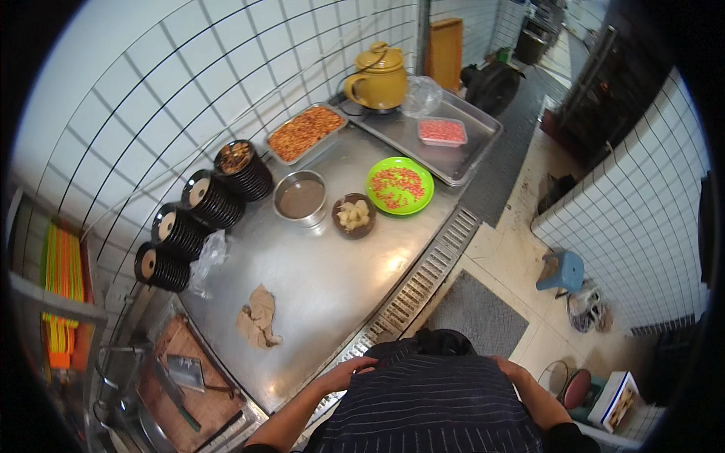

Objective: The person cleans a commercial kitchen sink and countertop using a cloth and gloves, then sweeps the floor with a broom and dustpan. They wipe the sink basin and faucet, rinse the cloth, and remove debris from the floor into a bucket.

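My left hand point(354, 371) rests at the left side of the striped dark apron point(430, 402), its fingers partly hidden. At the apron's right side is my right hand point(507, 368), its fingertips hidden by the cloth. Neither visibly holds an object. Before me on the steel table point(317, 283) lie a crumpled tan cloth point(260, 317), a metal pot of brownish liquid point(299, 198), a bowl of pale peeled pieces point(354, 216) and a green plate with small pink pieces point(400, 186). A metal tray of reddish-brown food point(306, 133) stands behind them.
Stacks of black bowls point(212, 198) line the wall beside a clear plastic bag point(209, 263). A yellow lidded pot point(378, 79) and a tub of pink pieces point(443, 131) stand on a sheet pan point(481, 141). A cleaver point(186, 372) lies on the cutting board point(212, 410). A blue stool point(561, 270) stands right.
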`<state>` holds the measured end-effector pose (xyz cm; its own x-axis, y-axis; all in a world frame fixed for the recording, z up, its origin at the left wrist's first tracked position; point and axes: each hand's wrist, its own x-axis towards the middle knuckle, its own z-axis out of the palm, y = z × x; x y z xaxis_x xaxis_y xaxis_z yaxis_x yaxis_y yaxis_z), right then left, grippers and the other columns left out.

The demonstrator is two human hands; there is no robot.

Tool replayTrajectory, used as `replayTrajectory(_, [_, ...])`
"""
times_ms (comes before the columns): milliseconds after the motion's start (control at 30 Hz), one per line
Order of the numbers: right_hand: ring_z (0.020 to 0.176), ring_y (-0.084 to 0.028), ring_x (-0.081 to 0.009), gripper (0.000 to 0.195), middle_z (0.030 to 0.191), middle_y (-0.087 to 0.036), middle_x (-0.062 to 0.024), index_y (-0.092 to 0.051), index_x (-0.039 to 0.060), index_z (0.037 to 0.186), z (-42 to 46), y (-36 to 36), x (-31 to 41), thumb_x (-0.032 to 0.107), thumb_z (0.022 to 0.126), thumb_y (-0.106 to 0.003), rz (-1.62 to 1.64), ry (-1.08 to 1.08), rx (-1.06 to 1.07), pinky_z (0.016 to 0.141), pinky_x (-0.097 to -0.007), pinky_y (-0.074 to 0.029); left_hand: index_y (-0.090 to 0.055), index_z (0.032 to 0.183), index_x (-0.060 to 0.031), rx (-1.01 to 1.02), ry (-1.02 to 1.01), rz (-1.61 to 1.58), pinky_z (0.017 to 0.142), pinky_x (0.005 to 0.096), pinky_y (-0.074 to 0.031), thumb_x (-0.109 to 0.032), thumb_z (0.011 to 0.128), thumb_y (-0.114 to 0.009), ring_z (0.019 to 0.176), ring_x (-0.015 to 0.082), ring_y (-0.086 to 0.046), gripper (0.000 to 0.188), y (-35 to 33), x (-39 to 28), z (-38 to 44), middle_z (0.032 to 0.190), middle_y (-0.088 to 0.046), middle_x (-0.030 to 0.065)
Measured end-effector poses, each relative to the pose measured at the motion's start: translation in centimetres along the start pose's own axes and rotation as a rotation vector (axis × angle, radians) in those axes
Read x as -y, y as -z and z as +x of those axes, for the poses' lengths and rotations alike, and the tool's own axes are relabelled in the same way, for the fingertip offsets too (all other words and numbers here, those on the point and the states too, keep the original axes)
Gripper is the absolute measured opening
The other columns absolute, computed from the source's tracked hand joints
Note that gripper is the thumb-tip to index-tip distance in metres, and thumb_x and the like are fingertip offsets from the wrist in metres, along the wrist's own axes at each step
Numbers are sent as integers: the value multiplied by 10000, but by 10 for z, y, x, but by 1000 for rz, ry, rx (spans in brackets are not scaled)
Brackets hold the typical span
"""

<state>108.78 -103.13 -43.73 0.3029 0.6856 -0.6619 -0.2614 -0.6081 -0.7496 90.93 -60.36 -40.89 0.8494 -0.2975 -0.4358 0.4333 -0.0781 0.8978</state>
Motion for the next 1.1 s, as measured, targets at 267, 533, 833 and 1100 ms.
replayTrajectory(267, [894, -548, -119, 273, 965, -622, -48, -575, 25, 1088, -41, 6, 51, 160, 851, -558, -116, -224, -193, 802, -269, -440, -489, 1196, -65, 7, 49, 271, 798, 328, -453, -285, 856, -563, 927, 242, -561, 412, 9, -33, 55, 1103, -546, 139])
replayTrajectory(533, [967, -543, -142, 372, 1093, -583, -57, -499, 49, 1188, -41, 73, 68, 196, 856, -578, 81, -35, -392, 845, -288, -433, -459, 1238, -80, 87, 74, -1, 888, 301, -413, -216, 858, -571, 1095, 192, -484, 419, -11, -116, 127, 1213, -474, 78])
replayTrajectory(833, [1171, -418, -196, 405, 1238, -470, -90, -449, 84, 1246, -62, 208, 45, 174, 866, -555, 246, 90, -272, 971, -332, -353, -469, 1229, -79, 230, -60, 70, 922, 307, -375, -136, 839, -579, 1157, 211, -417, 410, -71, -160, 272, 1258, -413, 96])
replayTrajectory(1100, [1150, -432, -252, 520, 1339, -372, -126, -298, 133, 1356, -88, 313, 8, 313, 902, -476, 160, 131, -350, 937, -363, -379, -484, 1221, -85, 243, -89, 117, 940, 309, -376, -96, 833, -583, 1163, 205, -421, 400, -117, -230, 402, 1242, -426, 85])
